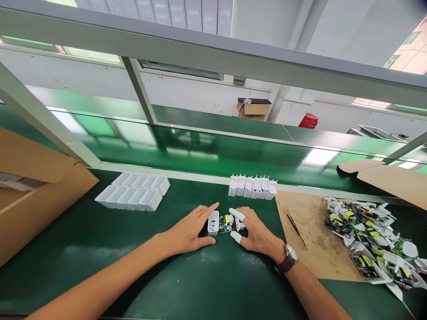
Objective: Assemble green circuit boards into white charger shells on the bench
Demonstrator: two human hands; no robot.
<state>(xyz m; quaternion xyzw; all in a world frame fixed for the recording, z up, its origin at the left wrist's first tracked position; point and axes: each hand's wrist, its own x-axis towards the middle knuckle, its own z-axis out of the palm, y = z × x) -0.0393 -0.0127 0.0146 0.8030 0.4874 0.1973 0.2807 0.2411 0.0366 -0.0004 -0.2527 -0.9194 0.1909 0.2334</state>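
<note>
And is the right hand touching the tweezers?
Apart: the head view shows green mat and brown sheet between the right hand and the tweezers.

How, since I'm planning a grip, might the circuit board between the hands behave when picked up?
The board is likely stiff: its outline shows no bend. It seems fragile, as bare components stand on its surface. It's probably light, being smaller than the right hand.
</note>
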